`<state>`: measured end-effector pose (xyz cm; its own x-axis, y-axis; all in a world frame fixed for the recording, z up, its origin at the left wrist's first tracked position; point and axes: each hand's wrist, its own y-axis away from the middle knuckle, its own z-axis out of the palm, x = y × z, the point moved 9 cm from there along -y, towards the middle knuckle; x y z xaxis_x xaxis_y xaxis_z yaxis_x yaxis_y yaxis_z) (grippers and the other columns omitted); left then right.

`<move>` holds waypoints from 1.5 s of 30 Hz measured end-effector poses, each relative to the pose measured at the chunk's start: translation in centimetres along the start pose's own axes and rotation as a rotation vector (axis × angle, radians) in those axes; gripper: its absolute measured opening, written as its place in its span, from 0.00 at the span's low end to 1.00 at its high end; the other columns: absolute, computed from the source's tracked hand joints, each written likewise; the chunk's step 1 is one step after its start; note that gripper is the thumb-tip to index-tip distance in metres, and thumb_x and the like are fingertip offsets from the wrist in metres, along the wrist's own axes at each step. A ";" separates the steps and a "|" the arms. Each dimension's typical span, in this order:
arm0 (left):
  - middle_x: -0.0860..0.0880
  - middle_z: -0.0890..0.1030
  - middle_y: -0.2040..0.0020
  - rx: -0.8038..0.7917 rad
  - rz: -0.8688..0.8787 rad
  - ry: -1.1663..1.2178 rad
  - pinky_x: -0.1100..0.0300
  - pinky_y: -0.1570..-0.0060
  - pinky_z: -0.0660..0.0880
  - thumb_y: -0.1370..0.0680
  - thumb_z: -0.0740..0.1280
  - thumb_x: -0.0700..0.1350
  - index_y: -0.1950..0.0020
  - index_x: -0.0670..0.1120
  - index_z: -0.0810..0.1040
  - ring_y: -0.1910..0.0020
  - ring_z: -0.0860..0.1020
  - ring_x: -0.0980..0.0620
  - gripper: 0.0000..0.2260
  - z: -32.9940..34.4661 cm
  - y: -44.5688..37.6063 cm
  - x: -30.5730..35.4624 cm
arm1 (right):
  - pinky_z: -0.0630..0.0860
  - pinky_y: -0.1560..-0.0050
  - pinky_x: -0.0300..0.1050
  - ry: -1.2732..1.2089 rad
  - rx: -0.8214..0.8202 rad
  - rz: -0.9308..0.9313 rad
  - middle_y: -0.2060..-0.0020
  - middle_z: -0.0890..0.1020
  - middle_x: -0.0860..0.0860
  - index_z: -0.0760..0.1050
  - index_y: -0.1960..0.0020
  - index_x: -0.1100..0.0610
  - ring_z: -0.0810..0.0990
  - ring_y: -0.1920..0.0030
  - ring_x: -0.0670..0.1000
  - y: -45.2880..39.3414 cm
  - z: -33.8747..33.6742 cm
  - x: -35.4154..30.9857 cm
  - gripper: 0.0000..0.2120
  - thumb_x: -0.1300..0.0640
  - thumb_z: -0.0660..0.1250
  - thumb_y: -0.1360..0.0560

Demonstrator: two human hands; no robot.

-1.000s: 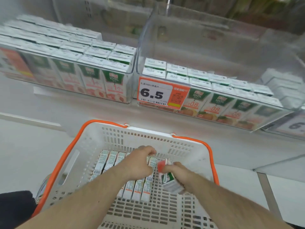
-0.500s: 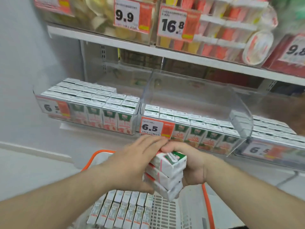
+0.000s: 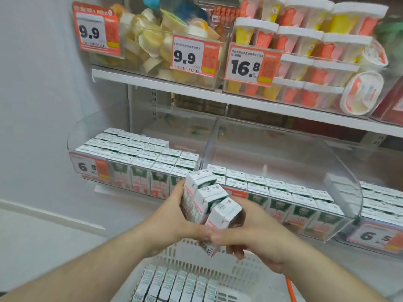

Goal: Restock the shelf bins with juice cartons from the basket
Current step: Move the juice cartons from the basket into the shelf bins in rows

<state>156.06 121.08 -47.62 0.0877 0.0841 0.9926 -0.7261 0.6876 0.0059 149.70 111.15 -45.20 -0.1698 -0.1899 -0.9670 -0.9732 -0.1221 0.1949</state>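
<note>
Left hand (image 3: 172,216) and right hand (image 3: 250,234) share a grip holding three juice cartons (image 3: 209,203), centre frame. Squeeze evenly, carry level into the half-filled middle bin (image 3: 283,158) at right.

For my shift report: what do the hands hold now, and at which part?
Both hands, left and right, clamp three juice cartons by the sides, above the basket.

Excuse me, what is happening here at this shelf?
A person is restocking juice. Both hands, left hand and right hand, hold a bunch of three cartons above the basket, in front of the middle bin. More cartons lie in the basket.
</note>
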 end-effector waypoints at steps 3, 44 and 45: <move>0.48 0.84 0.44 0.027 -0.049 0.069 0.52 0.57 0.80 0.41 0.80 0.34 0.35 0.56 0.67 0.47 0.83 0.47 0.41 0.0 -0.4 -0.4 | 0.64 0.78 0.40 0.102 0.140 -0.053 0.69 0.82 0.53 0.80 0.52 0.55 0.73 0.77 0.50 -0.3 -1.0 -1.1 0.12 0.59 0.77 0.33; 0.58 0.68 0.45 0.552 0.134 -0.641 0.63 0.52 0.71 0.42 0.77 0.46 0.42 0.62 0.65 0.51 0.70 0.67 0.34 -7.9 2.0 6.1 | 0.76 0.60 0.36 0.522 0.369 -0.176 0.61 0.84 0.40 0.80 0.53 0.46 0.80 0.61 0.38 -4.2 1.3 -7.4 0.17 0.44 0.74 0.41; 0.57 0.69 0.45 0.541 0.128 -0.622 0.61 0.50 0.74 0.42 0.77 0.48 0.41 0.61 0.66 0.50 0.72 0.66 0.34 -8.2 1.9 6.1 | 0.75 0.62 0.35 0.520 0.347 -0.185 0.61 0.84 0.39 0.80 0.55 0.46 0.80 0.62 0.38 -4.5 1.9 -7.8 0.17 0.40 0.74 0.40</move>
<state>160.81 128.86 -42.57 -0.2954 -0.3852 0.8743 -0.9461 0.2454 -0.2115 155.06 115.08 -38.82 0.0178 -0.6529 -0.7572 -0.9875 0.1072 -0.1156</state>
